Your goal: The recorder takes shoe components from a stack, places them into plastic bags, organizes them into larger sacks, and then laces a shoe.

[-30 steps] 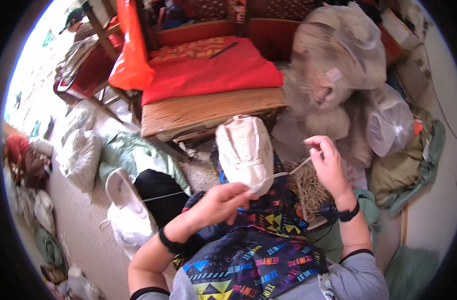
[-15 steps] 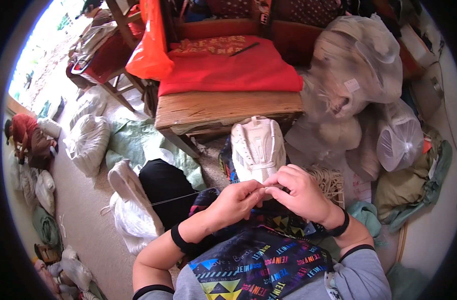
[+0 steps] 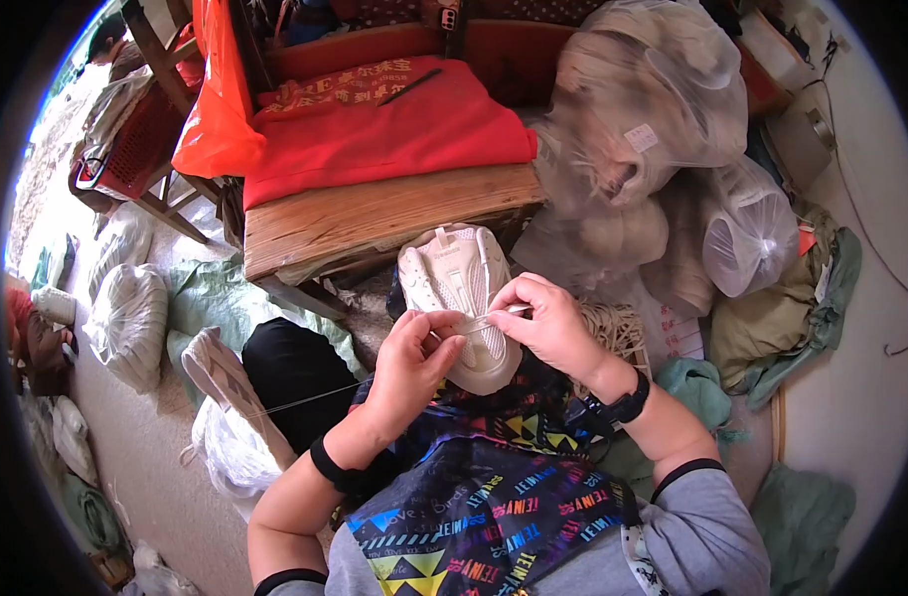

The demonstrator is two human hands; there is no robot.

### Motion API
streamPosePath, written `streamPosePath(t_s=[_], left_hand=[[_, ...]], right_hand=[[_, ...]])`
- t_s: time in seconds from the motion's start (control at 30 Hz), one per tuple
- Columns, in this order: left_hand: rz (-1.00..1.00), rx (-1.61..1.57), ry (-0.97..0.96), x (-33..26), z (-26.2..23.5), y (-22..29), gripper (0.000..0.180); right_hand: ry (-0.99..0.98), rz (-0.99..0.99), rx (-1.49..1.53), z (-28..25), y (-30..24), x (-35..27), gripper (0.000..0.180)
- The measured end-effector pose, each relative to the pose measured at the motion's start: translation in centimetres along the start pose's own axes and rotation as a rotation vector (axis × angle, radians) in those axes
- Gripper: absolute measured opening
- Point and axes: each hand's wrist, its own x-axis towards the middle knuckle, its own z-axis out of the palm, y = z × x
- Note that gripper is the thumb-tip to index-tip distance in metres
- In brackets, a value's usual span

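Note:
A cream shoe upper (image 3: pixel 450 263) with mesh panels lies in front of me, its narrow end up near the bench. Over its lower half, my left hand (image 3: pixel 419 353) and my right hand (image 3: pixel 543 318) work close together, thumbs and forefingers pinched. A thin pale strand (image 3: pixel 477 323) spans the gap between my fingertips. Off to the left, a fine thread (image 3: pixel 310 398) trails from beside my left wrist toward another shoe upper (image 3: pixel 237 387), which leans on a white plastic bag. Whether a needle sits in my fingers is too small to tell.
A wooden bench (image 3: pixel 394 209) with a red cloth (image 3: pixel 384 129) stands ahead. Bulky clear bags (image 3: pixel 653 99) fill the right. Pale cords (image 3: pixel 613 333) lie beside my right wrist. White sacks (image 3: pixel 126 318) rest on the left floor; people sit at the far left.
Both hands have moved up and drawn apart, now over the shoe upper, with a strand showing between them. The whole view has shifted, so the surroundings sit further left.

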Motion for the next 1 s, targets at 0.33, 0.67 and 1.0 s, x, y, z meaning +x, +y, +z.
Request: streamPosePath(t_s=[0.33, 0.67, 1.0], left_hand=[[0.041, 0.04, -0.01, -0.2, 0.6, -0.5, 0.036], [0.054, 0.055, -0.022, 0.0, 0.3, -1.2, 0.034], [0.149, 0.099, -0.004, -1.3, 0.4, 0.4, 0.045]], right_hand=[[0.069, -0.024, -0.35, 1.6, -0.3, 0.5, 0.016], [-0.074, 0.059, 0.105, 1.8, 2.0, 0.7, 0.012], [0.056, -0.004, -0.302, 1.7, -0.1, 0.1, 0.013]])
